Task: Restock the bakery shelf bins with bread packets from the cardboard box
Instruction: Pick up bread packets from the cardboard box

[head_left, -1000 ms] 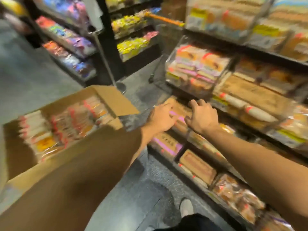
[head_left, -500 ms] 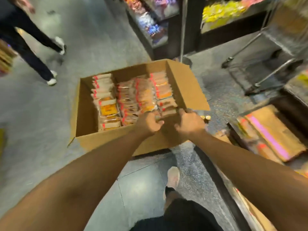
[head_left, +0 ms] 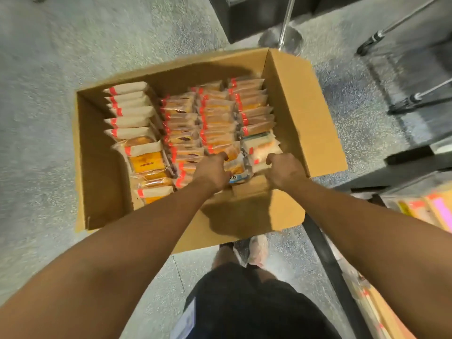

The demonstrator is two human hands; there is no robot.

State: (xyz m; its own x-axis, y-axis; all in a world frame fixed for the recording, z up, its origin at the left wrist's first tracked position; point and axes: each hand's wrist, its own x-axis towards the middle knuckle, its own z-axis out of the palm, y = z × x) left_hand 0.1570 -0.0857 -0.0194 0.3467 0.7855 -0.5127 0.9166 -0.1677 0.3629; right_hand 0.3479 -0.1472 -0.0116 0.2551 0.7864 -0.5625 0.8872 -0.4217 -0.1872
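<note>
An open cardboard box (head_left: 305, 118) stands on the floor in front of me, packed with several rows of clear bread packets (head_left: 220, 113) with red labels. My left hand (head_left: 211, 171) reaches into the near right part of the box, its fingers curled round the near packets (head_left: 236, 168) of the middle rows. My right hand (head_left: 285, 170) grips the nearest packets (head_left: 264, 149) of the right row, by the box's near wall. The packets under both hands are partly hidden.
The bakery shelf's lower bins (head_left: 430, 211) with wrapped bread run along the right edge. A metal stand base (head_left: 281, 40) and dark shelving (head_left: 254, 15) lie beyond the box. Trolley legs (head_left: 415, 99) stand at the upper right. My feet (head_left: 256, 250) are just behind the box.
I turned from the shelf bins to the box. Both hands left the shelf, came to the box's near edge, and now reach inside and curl round packets.
</note>
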